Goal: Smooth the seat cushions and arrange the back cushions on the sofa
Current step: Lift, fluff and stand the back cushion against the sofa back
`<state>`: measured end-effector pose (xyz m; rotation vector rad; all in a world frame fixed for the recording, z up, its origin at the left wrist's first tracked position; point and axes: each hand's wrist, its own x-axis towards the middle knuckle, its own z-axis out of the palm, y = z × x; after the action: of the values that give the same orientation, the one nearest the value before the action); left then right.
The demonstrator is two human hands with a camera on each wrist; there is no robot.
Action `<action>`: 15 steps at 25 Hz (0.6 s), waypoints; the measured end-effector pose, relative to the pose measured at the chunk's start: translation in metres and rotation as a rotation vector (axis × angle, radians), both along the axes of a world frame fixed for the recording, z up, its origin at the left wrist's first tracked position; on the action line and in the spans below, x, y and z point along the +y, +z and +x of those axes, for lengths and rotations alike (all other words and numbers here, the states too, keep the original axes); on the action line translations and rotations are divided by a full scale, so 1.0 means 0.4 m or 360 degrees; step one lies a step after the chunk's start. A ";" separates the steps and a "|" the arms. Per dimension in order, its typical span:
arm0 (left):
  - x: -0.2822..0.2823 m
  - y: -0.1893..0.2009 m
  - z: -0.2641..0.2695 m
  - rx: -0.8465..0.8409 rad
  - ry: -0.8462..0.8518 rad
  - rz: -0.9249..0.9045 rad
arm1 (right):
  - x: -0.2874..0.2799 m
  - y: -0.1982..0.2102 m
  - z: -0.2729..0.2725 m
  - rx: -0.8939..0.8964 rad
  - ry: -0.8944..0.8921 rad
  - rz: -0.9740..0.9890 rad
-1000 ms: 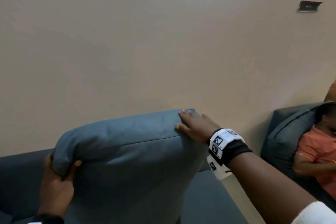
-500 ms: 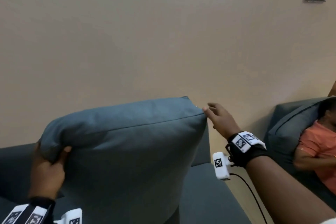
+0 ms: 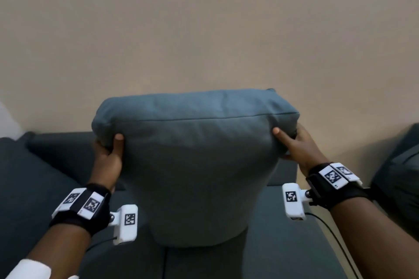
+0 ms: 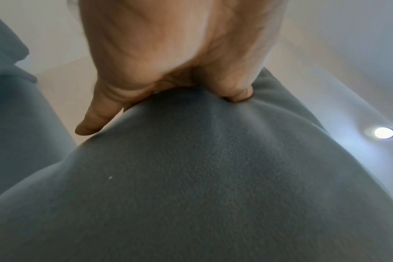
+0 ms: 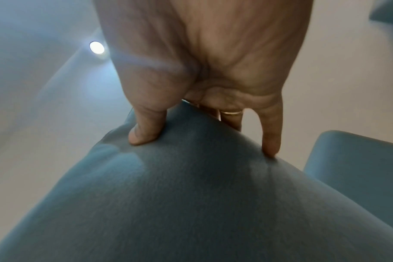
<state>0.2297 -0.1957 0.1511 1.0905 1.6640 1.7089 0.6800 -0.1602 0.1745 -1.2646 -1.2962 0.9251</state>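
The back cushion (image 3: pixel 195 165) is up on end right in the middle of the sofa (image 3: pixel 45 176), its lower edge down at the seam where two seat cushions (image 3: pixel 283 244) meet, its top edge standing clear above the sofa's backrest against the beige wall (image 3: pixel 204 18). It's held tall like this, I'd say, so the filling settles and the shape squares off before it goes back against the rest.

The left hand (image 3: pixel 107 158) clamps the upper left corner, thumb pressed into the front face with the other fingers wrapped behind. The left wrist view confirms it: the thumb (image 4: pixel 236 92) digs a dimple into the fabric. The right hand (image 3: pixel 297 147) mirrors that on the upper right corner, and the right wrist view shows its thumb (image 5: pixel 146 131) on the front and fingers hooked over the back edge, a ring (image 5: pixel 231 112) on one of them. The hands are well apart, one at each corner. A grip like that keeps a soft, floppy cushion from folding or tipping, and gives even control.

The middle of the cushion bulges forward and narrows toward its base, so the stuffing looks bunched up top. Off to the right, another cushion (image 3: pixel 399 176) sits at the end of the sofa. My read is that it's being plumped and positioned, with seating it against the backrest still to come.
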 end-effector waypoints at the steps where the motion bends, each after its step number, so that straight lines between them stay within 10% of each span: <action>1: 0.002 -0.012 -0.022 -0.0073 0.0009 -0.0016 | 0.012 0.002 -0.015 -0.0021 -0.0014 0.0087; 5: 0.023 0.010 -0.089 -0.0255 -0.0117 0.0040 | 0.029 0.005 -0.078 0.0008 -0.0059 0.0202; 15: 0.092 0.078 -0.154 0.0299 -0.0663 0.0276 | 0.107 0.093 -0.147 0.0223 -0.0657 0.0333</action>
<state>0.1680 -0.1588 0.1823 1.5950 1.2874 1.5317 0.6212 -0.1175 0.2117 -1.2179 -0.9458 0.5577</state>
